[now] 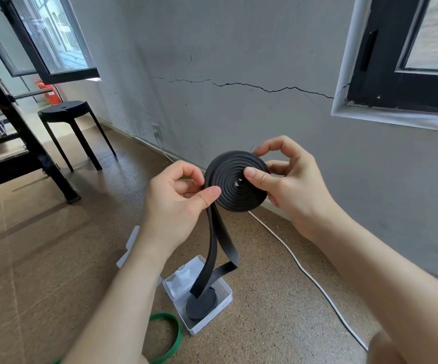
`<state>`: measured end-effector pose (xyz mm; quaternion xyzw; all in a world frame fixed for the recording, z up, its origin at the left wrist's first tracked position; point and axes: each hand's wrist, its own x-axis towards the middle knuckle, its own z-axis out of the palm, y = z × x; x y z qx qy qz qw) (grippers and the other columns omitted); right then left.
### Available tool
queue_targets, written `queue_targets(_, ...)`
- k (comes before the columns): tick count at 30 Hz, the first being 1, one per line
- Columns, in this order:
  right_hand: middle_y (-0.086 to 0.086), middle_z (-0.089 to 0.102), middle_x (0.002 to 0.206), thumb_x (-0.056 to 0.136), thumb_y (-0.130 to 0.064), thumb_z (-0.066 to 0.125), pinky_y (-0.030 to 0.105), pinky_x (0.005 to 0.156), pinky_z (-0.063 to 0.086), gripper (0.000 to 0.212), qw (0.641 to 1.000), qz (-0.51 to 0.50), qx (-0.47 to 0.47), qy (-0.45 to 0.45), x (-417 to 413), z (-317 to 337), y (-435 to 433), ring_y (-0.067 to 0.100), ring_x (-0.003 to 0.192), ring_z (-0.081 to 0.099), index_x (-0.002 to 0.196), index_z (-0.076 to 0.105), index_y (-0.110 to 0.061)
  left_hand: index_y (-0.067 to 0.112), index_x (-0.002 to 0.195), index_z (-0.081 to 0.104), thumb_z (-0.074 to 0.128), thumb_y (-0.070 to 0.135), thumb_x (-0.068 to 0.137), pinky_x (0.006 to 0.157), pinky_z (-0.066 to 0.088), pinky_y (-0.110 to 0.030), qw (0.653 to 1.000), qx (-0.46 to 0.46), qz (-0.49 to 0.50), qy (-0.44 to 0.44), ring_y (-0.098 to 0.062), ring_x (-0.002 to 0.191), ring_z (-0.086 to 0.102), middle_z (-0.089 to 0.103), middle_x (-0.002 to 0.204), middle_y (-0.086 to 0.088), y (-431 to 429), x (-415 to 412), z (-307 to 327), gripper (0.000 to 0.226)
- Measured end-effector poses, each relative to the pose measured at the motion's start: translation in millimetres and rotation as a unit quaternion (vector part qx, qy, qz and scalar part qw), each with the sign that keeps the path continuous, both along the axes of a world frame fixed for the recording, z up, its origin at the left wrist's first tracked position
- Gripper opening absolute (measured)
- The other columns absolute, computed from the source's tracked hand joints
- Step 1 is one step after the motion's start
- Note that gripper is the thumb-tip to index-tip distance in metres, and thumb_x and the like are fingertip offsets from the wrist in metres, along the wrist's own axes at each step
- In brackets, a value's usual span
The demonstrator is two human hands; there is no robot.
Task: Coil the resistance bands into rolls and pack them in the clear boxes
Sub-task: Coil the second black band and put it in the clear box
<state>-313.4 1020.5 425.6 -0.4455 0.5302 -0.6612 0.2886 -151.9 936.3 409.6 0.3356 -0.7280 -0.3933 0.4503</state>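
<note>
A black resistance band (232, 191) is wound into a flat spiral roll held up in front of me. My right hand (289, 185) pinches the roll, thumb on its face near the centre and fingers behind its right rim. My left hand (178, 203) pinches the roll's left edge where the loose tail leaves it. The tail (219, 248) hangs down in a loop toward an open clear box (222, 308) on the floor. A coiled black roll (201, 304) lies inside that box. A green band (172, 337) lies on the floor to the box's left, partly hidden by my left forearm.
A second clear box piece (130, 245) lies behind my left wrist. A white cable (310, 277) runs along the floor by the grey wall. A black stool (65, 114) and a black metal frame (23, 143) stand at the left.
</note>
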Motion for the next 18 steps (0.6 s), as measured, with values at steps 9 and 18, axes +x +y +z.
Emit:
queue_targets(9,0.008,0.064,0.081,0.091,-0.015,0.065,0.02,0.039,0.036,0.021,0.997,0.007,0.054,-0.054,11.9,-17.5,-6.1,0.009,0.043,0.049,0.101,0.047,-0.018,0.023,0.085,0.047,0.076,0.022,0.079,0.065,0.053,-0.039,0.998,-0.024,0.021,-0.045,-0.016,0.063,0.066,0.073,0.073,0.001,-3.2,1.7,-2.3,0.03)
queue_targets(18,-0.016,0.067,0.11,0.081,-0.031,0.072,0.03,0.081,0.047,0.05,0.867,0.014,0.098,0.489,4.9,-3.8,-2.3,0.005,0.091,0.061,0.124,0.05,-0.045,0.022,0.08,0.05,0.077,0.02,0.064,0.054,0.043,-0.033,0.981,-0.122,0.003,-0.152,-0.02,0.05,0.038,0.057,0.062,-0.01,-0.1,2.9,-0.8,0.032)
